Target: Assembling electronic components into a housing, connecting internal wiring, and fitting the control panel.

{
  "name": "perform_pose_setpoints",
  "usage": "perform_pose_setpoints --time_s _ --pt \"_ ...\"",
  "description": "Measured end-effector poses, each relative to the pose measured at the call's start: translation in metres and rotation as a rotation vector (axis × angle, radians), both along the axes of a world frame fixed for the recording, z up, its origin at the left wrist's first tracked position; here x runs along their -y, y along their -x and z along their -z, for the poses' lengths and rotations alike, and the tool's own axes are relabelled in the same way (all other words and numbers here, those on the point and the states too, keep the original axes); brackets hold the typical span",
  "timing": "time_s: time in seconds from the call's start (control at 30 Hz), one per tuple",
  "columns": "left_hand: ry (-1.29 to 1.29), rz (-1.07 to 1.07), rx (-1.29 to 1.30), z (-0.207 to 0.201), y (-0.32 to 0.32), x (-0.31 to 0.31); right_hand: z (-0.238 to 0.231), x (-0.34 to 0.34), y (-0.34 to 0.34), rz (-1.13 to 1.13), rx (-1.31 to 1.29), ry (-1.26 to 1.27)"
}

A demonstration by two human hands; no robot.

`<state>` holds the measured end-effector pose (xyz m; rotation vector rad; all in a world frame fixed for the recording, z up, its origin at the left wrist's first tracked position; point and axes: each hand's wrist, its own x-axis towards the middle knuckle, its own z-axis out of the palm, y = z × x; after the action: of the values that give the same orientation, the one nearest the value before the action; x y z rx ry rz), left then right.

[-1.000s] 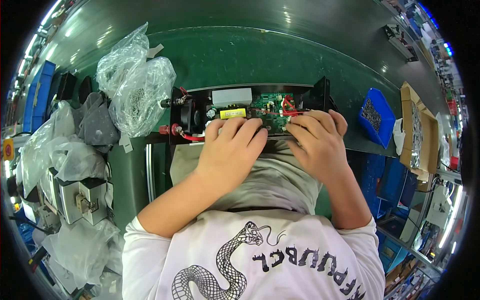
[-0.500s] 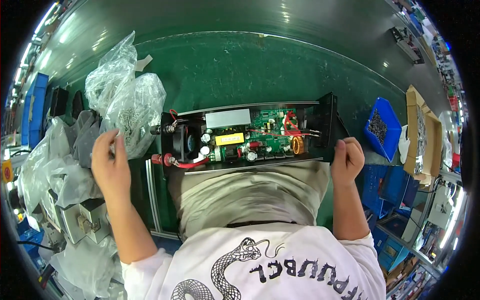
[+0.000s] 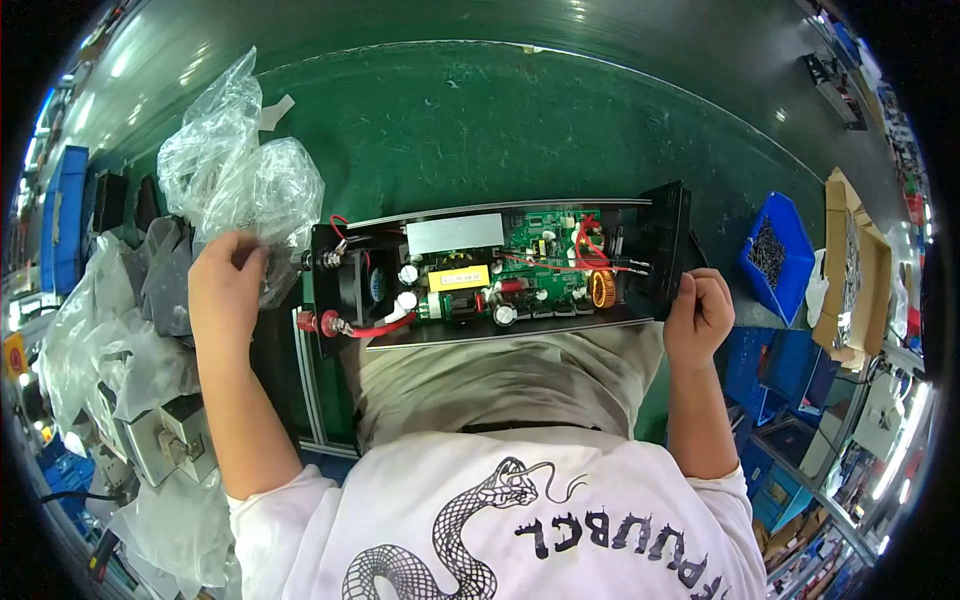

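A long black metal case (image 3: 520,334) lies across my lap and the green bench edge, its top off. Inside are a green circuit board (image 3: 535,233), a fan (image 3: 366,282), a copper coil (image 3: 603,289) and red wires. Red and black terminals stick out at its left end. My left hand (image 3: 228,290) is at the clear plastic bag (image 3: 285,180) of small metal parts, fingers curled inward; what they pinch is hidden. Curled closed, my right hand (image 3: 700,318) rests beside the black end panel (image 3: 672,240) at the case's right end, thumb toward it; its contents cannot be seen.
A blue bin (image 3: 780,290) of dark screws and a cardboard box (image 3: 855,270) of metal parts stand at the right. More plastic bags (image 3: 150,350) and a metal block (image 3: 180,445) lie at the left. A dark device (image 3: 833,92) sits at the far right.
My left hand has moved up and inward to the bag, and its fingers have curled. My right hand stays by the end panel. The case's right end has shifted slightly rightward.
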<state>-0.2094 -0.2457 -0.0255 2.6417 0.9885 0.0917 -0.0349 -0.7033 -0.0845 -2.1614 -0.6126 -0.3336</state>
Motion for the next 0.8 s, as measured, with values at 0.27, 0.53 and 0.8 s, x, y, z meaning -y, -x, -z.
perform_pose_setpoints --time_s 0.27,0.53,0.8 --pt "0.236 -0.195 0.302 0.004 0.015 -0.005 0.001 0.0 0.0 -0.01 0.017 -0.018" --pt "0.182 -0.152 0.338 0.02 0.022 -0.021 0.006 -0.001 -0.003 -0.039 0.039 -0.04" --pt "-0.024 -0.096 0.26 0.008 0.019 -0.011 0.01 0.001 -0.006 -0.02 0.041 -0.045"
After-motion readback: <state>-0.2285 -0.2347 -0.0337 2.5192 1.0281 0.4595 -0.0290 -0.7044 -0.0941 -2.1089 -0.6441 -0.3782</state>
